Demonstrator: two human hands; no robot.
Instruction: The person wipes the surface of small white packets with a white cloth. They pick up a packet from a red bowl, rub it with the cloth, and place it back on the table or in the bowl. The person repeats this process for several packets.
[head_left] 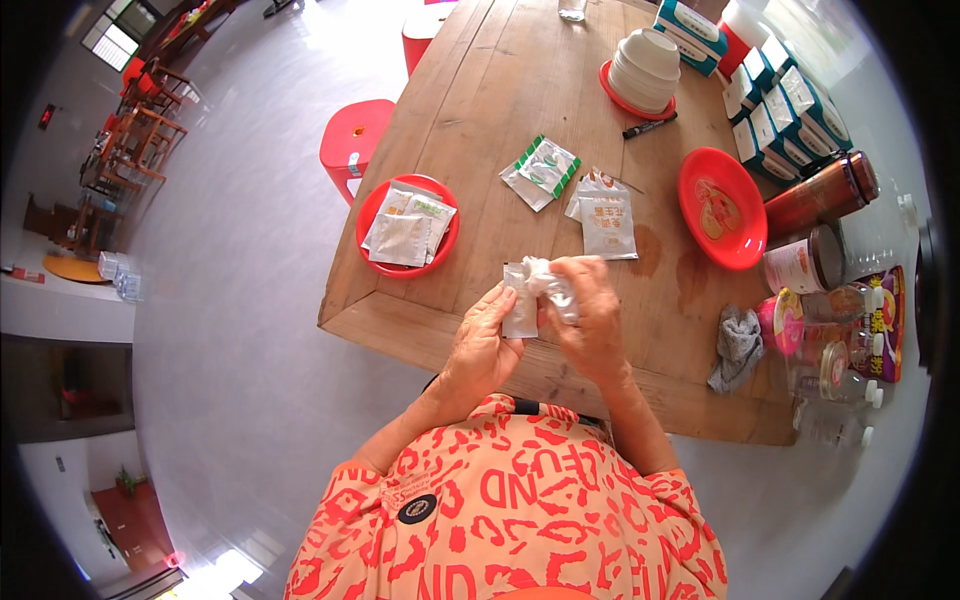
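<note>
**Both hands pinching small packets over the table's near edge**

A plank-topped wooden table (pixel 520 110) is standing on a pale glossy floor, with red plastic stools (pixel 356 140) sitting at its left side. A red plate (pixel 374 205) is holding flat silvery sachets; more sachets (pixel 606 218) are lying loose mid-table. A stack of white bowls (pixel 645 68), boxes, jars and a crumpled grey cloth (pixel 738 345) are crowding the right side. The left hand (pixel 482 345) is pinching a flat white packet (pixel 519 305) between thumb and fingers. The right hand (pixel 592 315) is closing around a crinkled clear wrapper (pixel 552 283), possibly torn open; blurry here. Both are hovering just above the near edge.
</note>
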